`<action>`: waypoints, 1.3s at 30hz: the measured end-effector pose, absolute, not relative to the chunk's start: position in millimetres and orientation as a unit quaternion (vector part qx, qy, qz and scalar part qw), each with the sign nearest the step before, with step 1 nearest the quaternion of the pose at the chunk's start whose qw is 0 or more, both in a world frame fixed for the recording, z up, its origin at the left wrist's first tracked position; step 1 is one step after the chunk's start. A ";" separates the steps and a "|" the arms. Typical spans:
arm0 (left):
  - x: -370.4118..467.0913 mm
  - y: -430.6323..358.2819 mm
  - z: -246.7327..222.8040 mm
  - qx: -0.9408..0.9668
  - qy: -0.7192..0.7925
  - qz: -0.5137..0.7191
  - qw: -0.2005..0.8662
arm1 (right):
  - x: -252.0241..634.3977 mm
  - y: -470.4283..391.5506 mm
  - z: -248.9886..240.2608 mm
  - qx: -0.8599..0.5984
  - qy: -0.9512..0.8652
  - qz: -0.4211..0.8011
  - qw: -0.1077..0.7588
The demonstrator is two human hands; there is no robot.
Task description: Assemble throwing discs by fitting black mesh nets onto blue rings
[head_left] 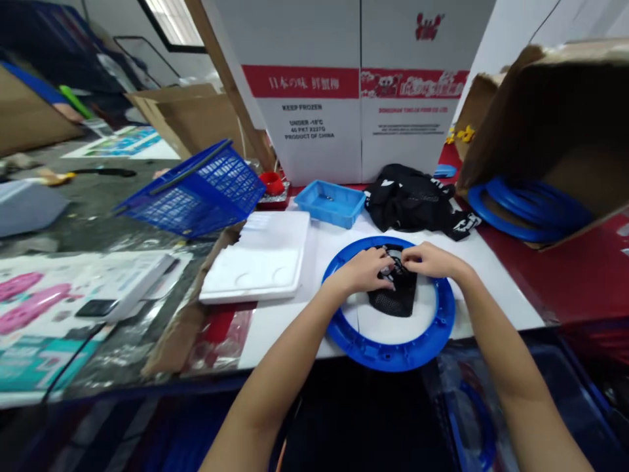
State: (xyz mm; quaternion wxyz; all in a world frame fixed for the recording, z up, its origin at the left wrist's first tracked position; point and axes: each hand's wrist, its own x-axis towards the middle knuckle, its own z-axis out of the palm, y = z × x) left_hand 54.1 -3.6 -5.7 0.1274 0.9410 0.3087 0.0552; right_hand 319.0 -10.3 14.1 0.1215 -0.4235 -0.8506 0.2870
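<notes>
A blue plastic ring lies on the white board at the table's front edge. Inside it is a piece of black mesh fabric with pale markings near its top. My left hand reaches over the ring's left side, its fingers bent on the fabric's upper left part. From the right, my right hand crosses the ring's upper right side and pinches the fabric's upper edge. Behind the ring sits a crumpled pile of black fabric with white print.
A light blue tray and a white foam block lie left of the ring. Farther left leans a blue basket. An open cardboard box holding blue rings stands right. White cartons rise behind.
</notes>
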 end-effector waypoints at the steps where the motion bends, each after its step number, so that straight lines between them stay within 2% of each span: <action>1: 53.5 -3.1 -5.6 0.941 0.307 0.053 0.137 | 318.5 -10.3 13.8 -0.430 -0.849 0.285 0.119; 8: 45.1 -1.6 -1.7 0.937 0.271 0.019 0.221 | 312.9 -12.5 12.6 -0.466 -0.843 0.239 0.127; 15: 51.2 -1.7 4.1 0.923 0.269 0.060 0.270 | 308.8 -10.2 11.1 -0.470 -0.850 0.208 0.116; 20: 57.2 5.4 -5.8 0.924 0.291 0.097 0.228 | 306.2 -5.1 10.1 -0.475 -0.854 0.195 0.085; 24: 61.8 7.5 -13.2 0.934 0.307 0.067 0.171 | 307.2 -3.7 12.3 -0.470 -0.859 0.188 0.074; 30: 65.5 -20.5 -0.3 0.921 0.373 0.023 0.112 | 303.1 -13.9 23.2 -0.463 -0.860 0.205 0.062; 39: 59.1 -26.9 -1.4 0.921 0.329 -0.005 0.208 | 320.8 -3.4 2.1 -0.430 -0.855 0.256 0.136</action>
